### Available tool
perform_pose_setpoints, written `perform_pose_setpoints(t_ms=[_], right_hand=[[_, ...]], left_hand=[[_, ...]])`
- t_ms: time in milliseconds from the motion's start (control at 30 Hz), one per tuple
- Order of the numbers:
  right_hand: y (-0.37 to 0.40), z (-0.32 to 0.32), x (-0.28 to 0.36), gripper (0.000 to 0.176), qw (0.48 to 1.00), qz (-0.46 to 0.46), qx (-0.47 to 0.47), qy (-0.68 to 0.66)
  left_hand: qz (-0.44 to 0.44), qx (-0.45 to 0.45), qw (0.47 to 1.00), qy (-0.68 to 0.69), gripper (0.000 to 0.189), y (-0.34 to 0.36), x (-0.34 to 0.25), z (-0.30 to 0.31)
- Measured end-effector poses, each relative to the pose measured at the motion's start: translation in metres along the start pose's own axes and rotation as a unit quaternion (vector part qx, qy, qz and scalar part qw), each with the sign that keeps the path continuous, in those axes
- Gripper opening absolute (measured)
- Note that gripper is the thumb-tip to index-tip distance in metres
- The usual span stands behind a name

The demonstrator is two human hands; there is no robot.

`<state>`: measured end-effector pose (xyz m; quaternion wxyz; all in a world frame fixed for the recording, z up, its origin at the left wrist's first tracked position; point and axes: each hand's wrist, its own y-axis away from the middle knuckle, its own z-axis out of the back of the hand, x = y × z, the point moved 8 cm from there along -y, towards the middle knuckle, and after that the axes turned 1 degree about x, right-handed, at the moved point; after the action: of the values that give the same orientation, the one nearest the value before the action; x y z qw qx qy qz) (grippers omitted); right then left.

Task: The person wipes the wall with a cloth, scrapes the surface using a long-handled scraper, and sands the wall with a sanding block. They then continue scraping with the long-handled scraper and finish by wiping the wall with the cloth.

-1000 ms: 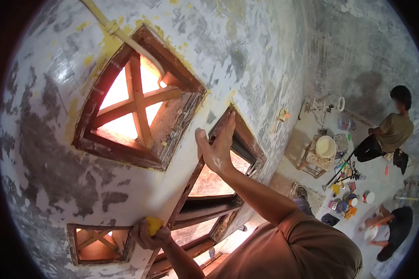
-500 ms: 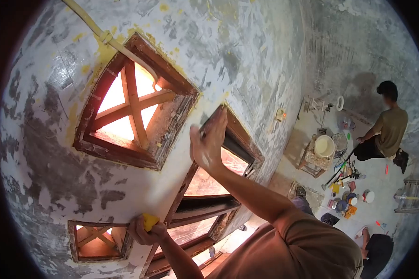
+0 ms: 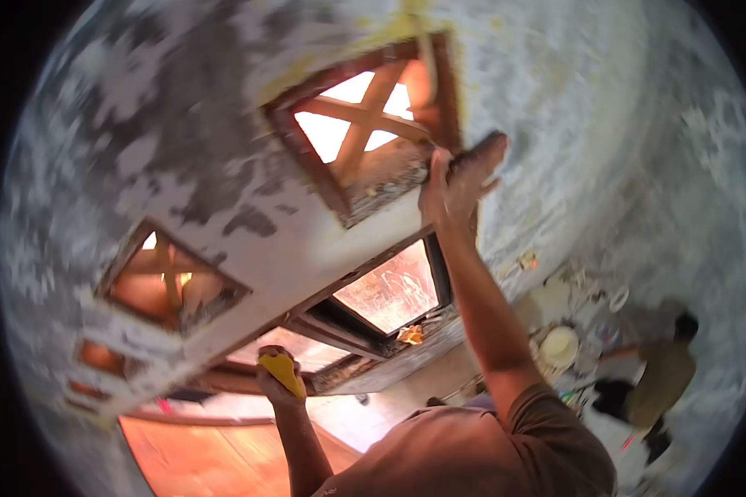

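My left hand (image 3: 280, 383) is wrapped around a flat-faced, wedge-shaped yellow piece (image 3: 283, 373), held in front of the lower window opening. Higher up, my right hand (image 3: 462, 184) has its fingers stretched and spread, close to the wall between the crossed-bar vent (image 3: 352, 108) and the upper end of the window frame (image 3: 389, 282). Motion blurs that hand slightly. Patchy white and grey plaster covers the wall (image 3: 215, 157), with yellow smears around the vent.
Smaller crossed-bar vents (image 3: 170, 273) run down to the left. An orange-brown panel (image 3: 232, 455) lies at the lower left. To the right a person (image 3: 659, 381) sits low on the floor beside a pale bucket (image 3: 559, 346) and scattered tools. A small socket box (image 3: 527, 261) is on the wall.
The view has turned and swung left. My right hand has shifted from the window frame's corner to near the vent's corner. My left hand, still gripping the yellow piece, is away from the small vent.
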<state>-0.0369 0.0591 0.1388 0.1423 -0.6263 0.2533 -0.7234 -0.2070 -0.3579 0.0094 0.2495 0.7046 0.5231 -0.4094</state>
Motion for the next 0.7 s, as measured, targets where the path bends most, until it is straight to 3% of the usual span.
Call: perform_pose_setpoints(t_ms=[33, 100, 167, 200, 233, 267, 300, 333, 367, 400, 433, 533, 633, 667, 700], right_hand=[[0.015, -0.003, 0.008, 0.100, 1.000, -0.009, 0.010, 0.002], [0.095, -0.038, 0.014, 0.095, 0.997, 0.069, 0.008, -0.021], [0.179, -0.054, 0.047, 0.090, 0.968, 0.198, 0.152, -0.035], [0.182, -0.050, 0.048, 0.090, 0.964, 0.206, 0.165, -0.037], [0.192, -0.069, 0.042, 0.089, 0.916, 0.229, 0.317, 0.092], [0.206, -0.083, 0.030, 0.089, 0.829, 0.247, 0.453, 0.217], [0.196, -0.084, 0.016, 0.089, 0.820, 0.264, 0.461, 0.214], [0.150, -0.065, 0.001, 0.084, 0.905, 0.272, 0.277, 0.175], [0.108, -0.031, 0.010, 0.078, 0.952, 0.266, 0.086, 0.121], [0.066, -0.019, -0.018, 0.078, 0.993, 0.070, 0.085, 0.053], [0.041, -0.005, -0.016, 0.077, 0.998, 0.047, -0.016, -0.024], [0.030, 0.006, 0.006, 0.081, 0.999, -0.038, -0.008, 0.018], [0.128, -0.052, -0.010, 0.092, 0.972, 0.207, -0.039, 0.106], [0.178, -0.065, 0.023, 0.093, 0.969, 0.239, 0.012, -0.068], [0.219, -0.090, 0.035, 0.092, 0.886, -0.029, 0.161, -0.433]], left_hand=[[0.117, -0.020, 0.986, 0.115, 0.018, 0.015, 0.028, 0.016], [0.149, -0.112, 0.967, 0.174, 0.015, 0.040, 0.071, 0.067], [0.183, -0.187, 0.943, 0.206, 0.020, 0.072, 0.100, 0.094], [0.197, -0.189, 0.933, 0.233, 0.023, 0.082, 0.108, 0.098], [0.208, -0.190, 0.923, 0.262, 0.026, 0.091, 0.117, 0.101], [0.207, -0.203, 0.918, 0.272, 0.026, 0.098, 0.113, 0.098], [0.203, -0.216, 0.912, 0.283, 0.026, 0.104, 0.110, 0.096], [0.168, -0.190, 0.918, 0.306, 0.030, 0.106, 0.107, 0.109], [0.149, -0.180, 0.913, 0.335, 0.033, 0.110, 0.100, 0.116], [0.135, -0.198, 0.909, 0.342, 0.037, 0.117, 0.095, 0.131], [0.113, -0.202, 0.906, 0.354, 0.037, 0.123, 0.085, 0.141], [0.100, -0.313, 0.899, 0.289, 0.034, 0.148, 0.062, 0.174], [0.097, -0.352, 0.892, 0.267, 0.032, 0.149, 0.064, 0.194], [0.101, -0.361, 0.892, 0.253, 0.032, 0.148, 0.067, 0.199], [0.101, -0.361, 0.892, 0.254, 0.032, 0.138, 0.073, 0.201]])
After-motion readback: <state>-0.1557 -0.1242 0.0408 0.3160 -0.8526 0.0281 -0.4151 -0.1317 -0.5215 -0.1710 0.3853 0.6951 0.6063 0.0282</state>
